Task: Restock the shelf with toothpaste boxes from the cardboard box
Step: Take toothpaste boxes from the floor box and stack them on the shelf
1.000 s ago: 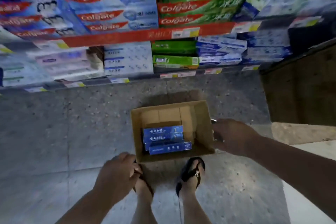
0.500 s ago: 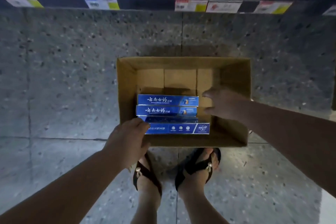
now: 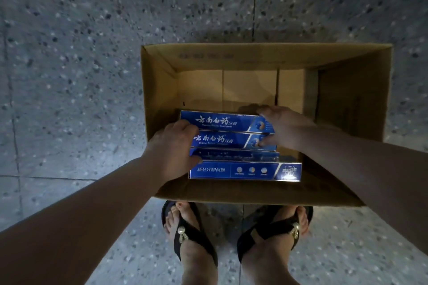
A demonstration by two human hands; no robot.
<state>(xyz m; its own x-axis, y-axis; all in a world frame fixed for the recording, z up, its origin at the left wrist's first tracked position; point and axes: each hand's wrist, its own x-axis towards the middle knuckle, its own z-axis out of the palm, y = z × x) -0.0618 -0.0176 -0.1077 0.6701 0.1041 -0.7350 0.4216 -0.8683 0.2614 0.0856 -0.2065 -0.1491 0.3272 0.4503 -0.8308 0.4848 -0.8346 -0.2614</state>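
An open cardboard box [image 3: 266,56] stands on the floor right in front of my feet. Inside, against its near wall, lie several blue toothpaste boxes [image 3: 222,139] side by side, white lettering up. My left hand [image 3: 172,146] is inside the carton and grips the left ends of the two farthest blue boxes, fingers curled over them. My right hand [image 3: 282,126] grips their right ends, thumb and fingers wrapped round the corners. A nearer blue box [image 3: 245,171] with small round icons lies untouched. The shelf is out of view.
Speckled grey stone floor [image 3: 81,76] surrounds the carton on all sides. The far half of the carton's bottom is bare cardboard. My two feet in black sandals [image 3: 190,236] stand just behind the carton's near wall.
My head tipped down, so the shelf left the view and the carton came closer. Both hands moved from the carton's rim into it and closed on the ends of the two far blue boxes.
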